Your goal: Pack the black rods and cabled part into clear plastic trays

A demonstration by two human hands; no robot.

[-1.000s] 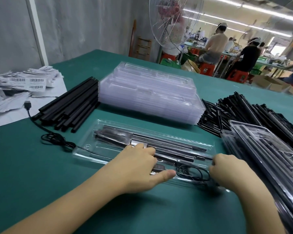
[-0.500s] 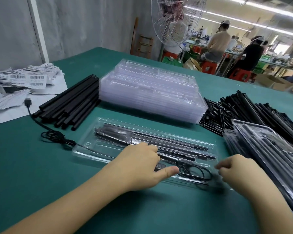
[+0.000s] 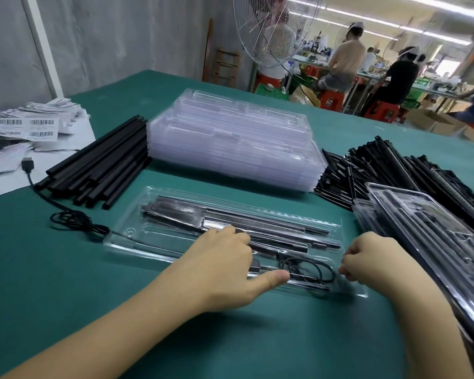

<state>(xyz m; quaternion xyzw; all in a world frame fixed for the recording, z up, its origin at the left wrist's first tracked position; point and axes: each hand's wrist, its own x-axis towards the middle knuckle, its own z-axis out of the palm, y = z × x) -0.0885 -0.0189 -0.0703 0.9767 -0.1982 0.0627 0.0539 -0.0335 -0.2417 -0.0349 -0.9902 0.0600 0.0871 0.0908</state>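
Head view: one packing cycle, near its end. The open tray lies on the green surface directly in front of you. Several black rods are already seated in its far channels. The cabled part lies looped in the pocket at the tray's right end.

Your left hand rests on the middle of the tray. Its fingers are bent down onto the contents and its thumb is stretched along the near edge, gripping nothing. Your right hand sits at the tray's right end with fingers curled narrow and fingertips drawn together. Whether they pinch the cable or the tray rim cannot be told through the blur.

Out of the tray's left end a cable tail runs to a loose coil and then to a plug. By appearance, that length has yet to be tucked in.

Beyond the tray stands a stack of empty trays. A bundle of loose rods lies beyond the tray to its left, and a heap of black parts lies beyond it to its right. Filled trays are piled to the right of the tray. Judged from these supplies, many cycles remain.
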